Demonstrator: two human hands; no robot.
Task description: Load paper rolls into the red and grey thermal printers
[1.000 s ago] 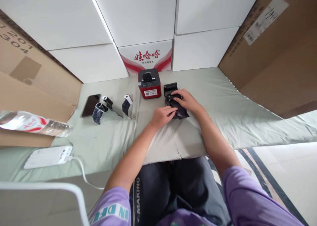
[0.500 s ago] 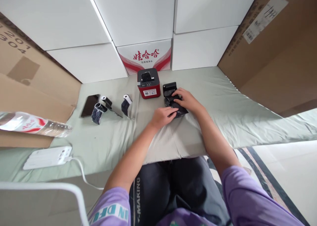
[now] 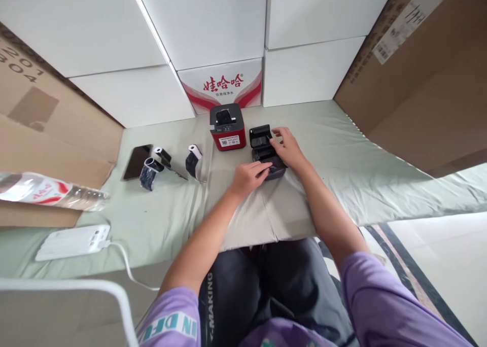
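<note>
A red-and-black box-shaped device (image 3: pixel 228 134) stands upright on the cloth-covered surface (image 3: pixel 178 217), its dark top marked by a glossy panel and its near face by a white label. Just to the right of this device and a little nearer the person sits a smaller black case (image 3: pixel 262 154), its lid raised on the far side and its body lying flat.

The left hand (image 3: pixel 249 178), on the near side of the red device and slightly right of it, lies palm down with fingers together and extended, their tips over the case's near part; whether they pinch anything cannot be told. The right hand (image 3: pixel 288 148), farther right of the device, is half open, thumb and fingers curved at the case's right edge beside the hinge; its grip cannot be made out.

Left of the device lie 3 dark rolled strips: the nearest to it (image 3: pixel 193 163), another in the middle (image 3: pixel 164 157), and the farthest (image 3: pixel 147 177), beside a dark phone (image 3: pixel 137 163). Farther left and nearer the person are a clear bottle (image 3: pixel 53 189) and a white power bank (image 3: pixel 74 242) with a white cable (image 3: pixel 131 271). Directly behind the device is a white carton with red lettering (image 3: pixel 224 83).
</note>
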